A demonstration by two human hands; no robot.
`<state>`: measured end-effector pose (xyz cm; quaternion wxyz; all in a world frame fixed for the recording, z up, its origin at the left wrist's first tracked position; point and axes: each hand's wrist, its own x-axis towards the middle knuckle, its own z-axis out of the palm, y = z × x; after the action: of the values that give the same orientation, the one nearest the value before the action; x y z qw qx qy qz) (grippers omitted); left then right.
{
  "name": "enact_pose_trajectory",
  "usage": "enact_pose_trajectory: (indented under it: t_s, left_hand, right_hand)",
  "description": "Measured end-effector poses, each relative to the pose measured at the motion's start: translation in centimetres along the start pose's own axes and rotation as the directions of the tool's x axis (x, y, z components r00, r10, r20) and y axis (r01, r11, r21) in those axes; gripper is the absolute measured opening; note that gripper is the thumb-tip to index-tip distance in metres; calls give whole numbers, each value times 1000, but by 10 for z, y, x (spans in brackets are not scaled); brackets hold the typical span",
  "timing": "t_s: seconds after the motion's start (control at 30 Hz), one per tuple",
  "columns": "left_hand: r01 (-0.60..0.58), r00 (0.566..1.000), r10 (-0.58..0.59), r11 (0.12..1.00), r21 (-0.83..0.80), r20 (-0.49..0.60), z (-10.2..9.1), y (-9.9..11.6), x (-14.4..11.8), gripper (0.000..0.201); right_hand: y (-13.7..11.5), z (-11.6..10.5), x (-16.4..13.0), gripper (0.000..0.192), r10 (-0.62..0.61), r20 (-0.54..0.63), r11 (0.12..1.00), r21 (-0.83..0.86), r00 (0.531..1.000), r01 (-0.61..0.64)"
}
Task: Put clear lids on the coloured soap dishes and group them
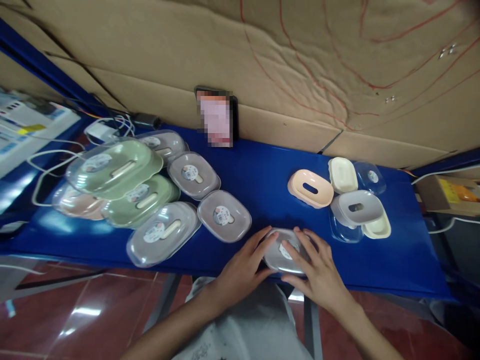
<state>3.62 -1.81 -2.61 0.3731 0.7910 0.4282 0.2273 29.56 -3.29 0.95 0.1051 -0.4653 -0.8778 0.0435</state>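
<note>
A grey soap box with a clear lid and a round sticker (284, 252) lies at the near edge of the blue table (262, 175). My left hand (243, 267) grips its left side and my right hand (317, 272) presses on its right side and top. Both hands partly cover the box.
Several lidded soap boxes, green, grey and pink, are piled at the left (142, 195). Loose parts lie at the right: a peach tray (310, 188), a cream tray (342, 174), a grey tray (356, 206), clear lids. A phone (216, 117) leans on the cardboard wall. Cables and a box sit far left.
</note>
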Motion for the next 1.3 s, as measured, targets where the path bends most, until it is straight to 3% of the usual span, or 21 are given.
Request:
enact_pose_trajectory:
  t_s: [0.3,0.4,0.57,0.77,0.93,1.3]
  left_hand:
    - [-37,999,37,999,5,33,0,-1,2,87]
    - [-30,999,31,999,-10,32,0,-1,2,87]
    - [-55,998,55,998,14,37,1,0,2,87]
    - [-119,993,120,990,70,-1,-1,4,2,78]
    - [-114,993,115,991,69,-15,-3,6,5,78]
    - [-86,994,90,994,66,-55,2,4,21,92]
  right_hand:
    - [5,29,-13,83,-30,-192,995,86,981,47]
    - [6,26,-14,85,-29,-177,996,79,984,44]
    - [12,16,-18,85,-80,-45,996,26,996,81]
    - [12,26,-26,89,-100,-150,995,-21,984,98]
    - [13,22,-25,81,-69,-93,996,52,993,74]
    - [37,16,-10,84,-116,-79,990,77,990,122]
